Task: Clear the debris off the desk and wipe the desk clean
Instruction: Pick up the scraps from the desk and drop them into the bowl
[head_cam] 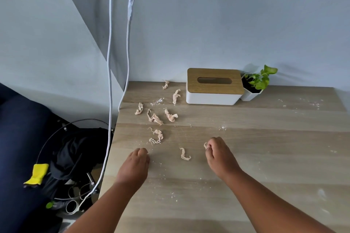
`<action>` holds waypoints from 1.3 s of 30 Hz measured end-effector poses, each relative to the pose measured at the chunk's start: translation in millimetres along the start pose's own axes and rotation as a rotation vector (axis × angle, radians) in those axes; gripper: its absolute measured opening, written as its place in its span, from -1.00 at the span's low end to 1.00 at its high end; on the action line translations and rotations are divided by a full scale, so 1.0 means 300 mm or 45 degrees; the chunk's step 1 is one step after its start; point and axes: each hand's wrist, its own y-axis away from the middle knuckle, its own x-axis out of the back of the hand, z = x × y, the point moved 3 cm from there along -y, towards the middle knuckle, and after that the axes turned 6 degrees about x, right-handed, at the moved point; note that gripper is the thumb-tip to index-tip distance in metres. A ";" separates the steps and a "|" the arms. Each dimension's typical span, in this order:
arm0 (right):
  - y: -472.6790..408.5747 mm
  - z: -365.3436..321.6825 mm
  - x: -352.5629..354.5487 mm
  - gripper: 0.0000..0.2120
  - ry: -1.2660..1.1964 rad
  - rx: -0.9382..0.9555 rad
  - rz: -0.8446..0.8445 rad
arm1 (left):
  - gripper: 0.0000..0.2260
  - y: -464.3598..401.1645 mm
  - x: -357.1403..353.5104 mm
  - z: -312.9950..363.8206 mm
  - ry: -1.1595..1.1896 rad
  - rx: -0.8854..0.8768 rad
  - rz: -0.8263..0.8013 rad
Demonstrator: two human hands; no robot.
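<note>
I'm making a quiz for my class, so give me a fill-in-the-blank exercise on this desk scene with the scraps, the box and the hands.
1. The right hand pinches a twisted ____ at its fingertips.
2. The tissue box has a wooden lid and a ____ body.
3. The plant stands to the ____ of the tissue box, as the camera sees it.
4. The left hand rests on the ____ with curled fingers.

Missing words: scrap; white; right; desk

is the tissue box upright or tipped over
Upright: the tissue box sits flat on the desk, its wooden slotted lid facing up.
</note>
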 end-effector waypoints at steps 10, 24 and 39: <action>0.040 -0.021 -0.030 -0.94 0.048 -0.088 -0.133 | -0.86 0.008 0.029 0.003 0.068 -0.019 -0.033; 0.019 -0.106 -0.062 -0.87 -0.036 -0.030 -0.103 | -0.77 -0.057 0.067 -0.010 0.065 -0.006 -0.090; -0.027 -0.166 -0.095 -0.75 -0.097 0.004 0.047 | -0.84 -0.207 0.057 0.047 -0.052 -0.118 0.025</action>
